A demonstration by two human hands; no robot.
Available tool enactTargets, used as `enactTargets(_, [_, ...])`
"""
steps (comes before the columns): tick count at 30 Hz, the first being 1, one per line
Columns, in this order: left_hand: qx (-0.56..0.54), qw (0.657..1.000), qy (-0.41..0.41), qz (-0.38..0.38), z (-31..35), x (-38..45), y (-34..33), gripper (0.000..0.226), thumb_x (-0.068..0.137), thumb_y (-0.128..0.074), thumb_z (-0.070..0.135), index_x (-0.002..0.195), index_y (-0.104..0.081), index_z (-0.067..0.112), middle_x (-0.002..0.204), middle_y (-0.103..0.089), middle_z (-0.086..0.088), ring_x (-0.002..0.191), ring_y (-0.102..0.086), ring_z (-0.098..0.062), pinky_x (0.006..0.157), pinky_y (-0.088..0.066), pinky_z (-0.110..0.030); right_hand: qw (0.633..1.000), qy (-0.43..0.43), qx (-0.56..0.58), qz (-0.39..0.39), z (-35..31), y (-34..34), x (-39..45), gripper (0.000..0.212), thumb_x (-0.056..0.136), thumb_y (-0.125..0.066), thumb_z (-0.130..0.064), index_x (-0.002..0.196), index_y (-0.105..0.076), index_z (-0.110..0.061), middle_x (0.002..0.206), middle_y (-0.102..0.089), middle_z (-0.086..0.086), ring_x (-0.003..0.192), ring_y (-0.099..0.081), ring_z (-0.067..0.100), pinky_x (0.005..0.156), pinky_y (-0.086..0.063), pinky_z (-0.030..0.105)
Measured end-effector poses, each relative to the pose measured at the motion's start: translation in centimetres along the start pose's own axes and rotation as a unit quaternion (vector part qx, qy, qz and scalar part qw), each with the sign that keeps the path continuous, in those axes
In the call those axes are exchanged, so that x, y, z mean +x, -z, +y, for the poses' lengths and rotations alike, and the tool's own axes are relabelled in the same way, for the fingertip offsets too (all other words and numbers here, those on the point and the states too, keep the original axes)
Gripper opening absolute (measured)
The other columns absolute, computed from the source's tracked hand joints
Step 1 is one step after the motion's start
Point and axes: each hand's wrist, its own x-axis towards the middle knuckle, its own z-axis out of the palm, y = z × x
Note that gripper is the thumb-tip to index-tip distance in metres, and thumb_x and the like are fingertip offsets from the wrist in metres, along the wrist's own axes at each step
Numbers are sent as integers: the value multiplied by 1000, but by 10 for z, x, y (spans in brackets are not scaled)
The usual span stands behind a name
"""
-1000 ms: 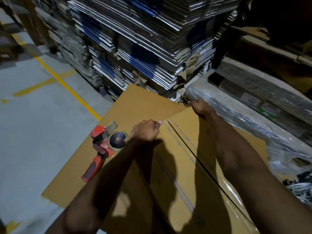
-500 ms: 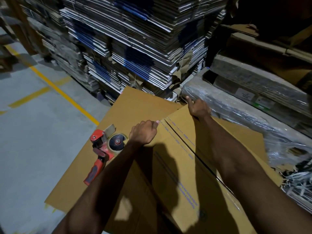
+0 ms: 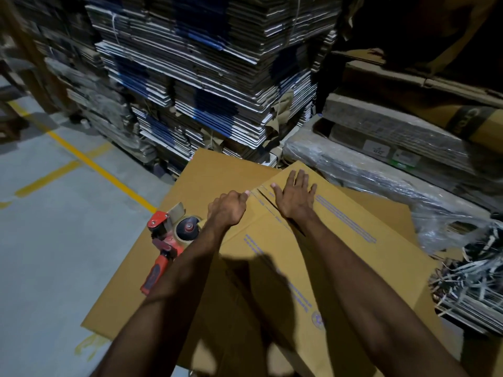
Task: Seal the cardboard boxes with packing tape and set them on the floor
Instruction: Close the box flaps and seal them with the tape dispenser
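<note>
Flaps are closing on the cardboard box (image 3: 313, 268), nothing more yet. The right hand (image 3: 295, 198) lies flat, fingers spread and straight, pressing its flap down just right of the centre seam. The left hand (image 3: 227, 210) is curled round the edge of the opposite flap, thumb near the seam. No tape shows on that seam, so by my reckoning sealing hasn't begun. The tape dispenser (image 3: 170, 240) sits ungripped just left of the left knuckles. The floor (image 3: 54, 240) waits, further left.

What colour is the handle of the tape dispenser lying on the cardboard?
Red and black, on the red tape dispenser; head view.
</note>
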Motion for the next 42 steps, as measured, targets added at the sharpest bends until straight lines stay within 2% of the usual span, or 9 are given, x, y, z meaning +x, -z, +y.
enactTargets(15, [-128, 988, 65, -62, 6, -108, -23, 65, 110, -30, 52, 146, -44, 1, 151, -47, -27, 137, -45, -45, 107, -37, -45, 998, 54, 29, 0, -14, -26, -190, 83, 106, -31, -64, 167, -3, -16, 175, 4, 11, 161, 4, 31, 127, -1, 58])
enactTargets(21, [-234, 964, 64, -109, -15, -182, -43, 60, 109, -37, 47, 144, -51, 0, 146, -55, -24, 134, -51, -43, 106, -45, -43, 997, -29, 52, -48, -52, -42, -284, 115, 85, -60, -65, 167, 3, -14, 174, 12, 8, 161, 11, 27, 127, 4, 57])
enactTargets(23, [-316, 937, 82, -121, -22, -209, -51, 52, 108, -43, 44, 132, -60, 1, 131, -64, -24, 114, -63, -41, 85, -50, -39, 996, -35, 66, -50, -57, -44, -310, 112, 85, -68, -52, 167, -1, -14, 175, 7, 7, 161, 6, 25, 128, 2, 56])
enactTargets(25, [-414, 893, 100, -147, -30, -234, -56, 38, 108, -46, 38, 108, -64, 5, 88, -68, -25, 66, -62, -30, 58, -39, -34, 996, -19, 74, -42, -54, -42, -332, 104, 88, -69, -45, 167, -8, -13, 175, -1, 8, 161, -3, 27, 128, -6, 54])
enactTargets(27, [-481, 849, 103, -192, -38, -257, -54, 19, 111, -43, 23, 119, -50, 7, 62, -48, -13, 42, -48, -17, 43, -33, -29, 996, 10, 81, -46, -46, -38, -350, 100, 90, -71, -38, 166, -13, -10, 175, -6, 9, 160, -9, 31, 128, -14, 50])
enactTargets(31, [-532, 787, 100, -295, -64, -275, -39, 51, 108, -53, 13, 143, -16, 22, 117, -59, -15, 97, -73, -38, 78, -63, -51, 992, 51, 100, -58, -22, -36, -373, 93, 90, -73, -24, 166, -21, -13, 174, -11, 9, 160, -13, 28, 127, -17, 42])
enactTargets(36, [-290, 953, -55, -66, -84, -265, -41, 87, 100, -64, 17, 163, -5, 28, 158, -18, -21, 133, -46, -43, 110, -47, -54, 986, 60, 128, -92, -7, -30, -401, 99, 72, -56, -30, 165, -25, -17, 174, -12, 3, 160, -9, 20, 128, -10, 42])
enactTargets(39, [-119, 974, -186, 49, -84, -259, -41, 85, 93, -67, 9, 160, -18, 26, 160, -14, -18, 146, -25, -46, 113, -41, -58, 985, 67, 117, -103, 12, -26, -412, 91, 83, -67, -14, 165, -27, -19, 173, -15, 0, 160, -11, 18, 128, -8, 42])
enactTargets(42, [0, 973, -229, 37, -86, -247, -40, 81, 96, -65, 14, 161, -19, 31, 170, 3, -17, 155, 12, -48, 124, -1, -62, 992, 47, 88, -71, 39, -22, -423, 87, 87, -74, -5, 163, -34, -23, 170, -23, -8, 158, -19, 16, 129, -17, 41])
